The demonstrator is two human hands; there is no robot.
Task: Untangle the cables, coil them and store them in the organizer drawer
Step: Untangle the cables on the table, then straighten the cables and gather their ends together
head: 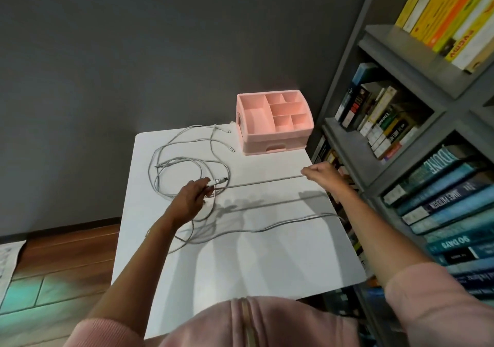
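Nearest us, a slack run of cable (267, 229) crosses the white surface (254, 261). Our left hand (191, 197) pinches a cable at the tangle (181, 164), and our right hand (319, 172) is fisted round the same strand (267, 182), stretched straight between them. Beyond sits the pink organizer (275, 122), its drawer (276, 147) closed.

"JAMES PATTERSON" on blue book spine (451, 199)
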